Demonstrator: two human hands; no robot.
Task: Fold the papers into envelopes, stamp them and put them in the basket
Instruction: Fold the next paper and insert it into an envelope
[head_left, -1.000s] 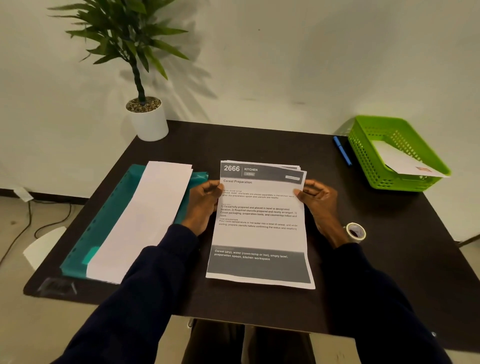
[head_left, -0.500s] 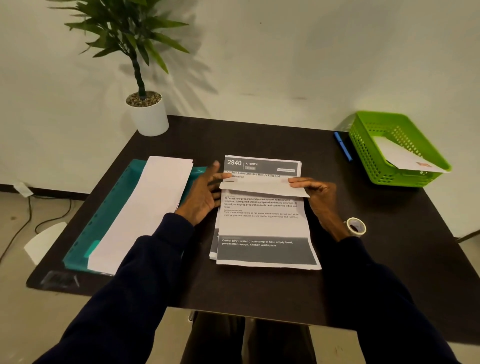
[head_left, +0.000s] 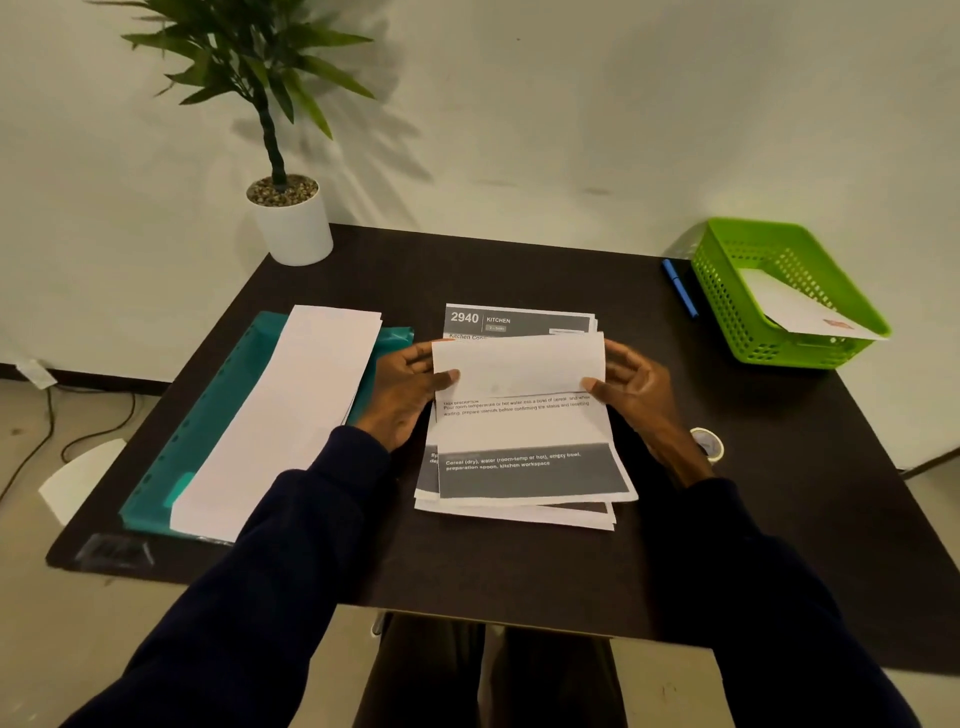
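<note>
Atop the stack (head_left: 519, 517) — left hand (head_left: 405, 400), right hand (head_left: 636, 397): fingers (head_left: 450, 375) pinch the folded sheet (head_left: 519, 364).

Both hands pinched the top sheet (head_left: 524, 431) on the stack of papers (head_left: 519, 512), left hand (head_left: 408, 392) and right hand (head_left: 631, 387) at the edges of its folded-over flap. A green basket (head_left: 748, 306) on the desk (head_left: 519, 561) held an envelope (head_left: 800, 309).

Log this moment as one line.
stage: folding | top sheet: upper part folded down | left hand: pinches sheet | right hand: pinches sheet
</note>
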